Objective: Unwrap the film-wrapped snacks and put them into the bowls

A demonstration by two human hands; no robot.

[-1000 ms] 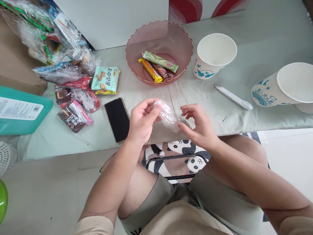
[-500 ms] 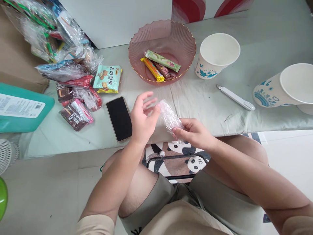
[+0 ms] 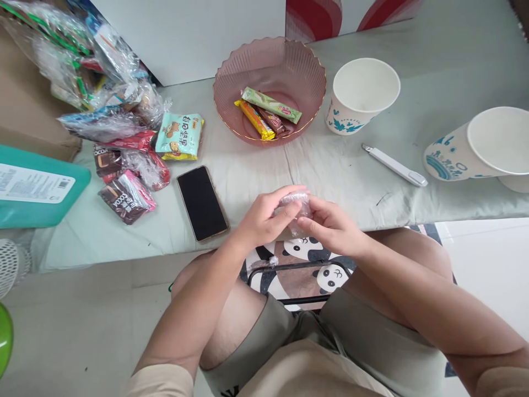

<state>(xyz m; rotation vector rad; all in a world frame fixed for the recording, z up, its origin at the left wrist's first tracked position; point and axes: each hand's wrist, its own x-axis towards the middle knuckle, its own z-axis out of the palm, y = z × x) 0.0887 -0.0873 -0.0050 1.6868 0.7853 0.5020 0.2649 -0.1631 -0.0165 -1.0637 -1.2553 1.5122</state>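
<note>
A crumpled clear plastic wrapper [image 3: 305, 208] is sitting between the two palms at the centre of the view, over the near edge of the cloth-covered surface [image 3: 339, 171]; whether it is resting on that edge is impossible to tell. It is looking like thin, glossy film, so it is probably weighing next to nothing, giving softly under pressure, tending to spring back and sliding a little against dry skin. Tearing would probably be its only weakness, and folded, bunched parts would be offering a better grip than a single loose layer. Taking the wrapper as the clock's centre, the left hand [image 3: 268, 216] is clasping it from nine o'clock, fingers curving over the far side and thumb lying across the top, leaving only a narrow hollow. The right hand [image 3: 333, 226] is closing on it from about four o'clock, thumb and fingers bent and set near together on the film; the two hands are almost meeting. Around them, a phone [image 3: 202, 203] is lying at nine o'clock, a pink bowl [image 3: 308, 71] is standing just short of twelve, a paper cup [image 3: 347, 118] at one and a white cutter [image 3: 394, 164] between two and three.
</note>
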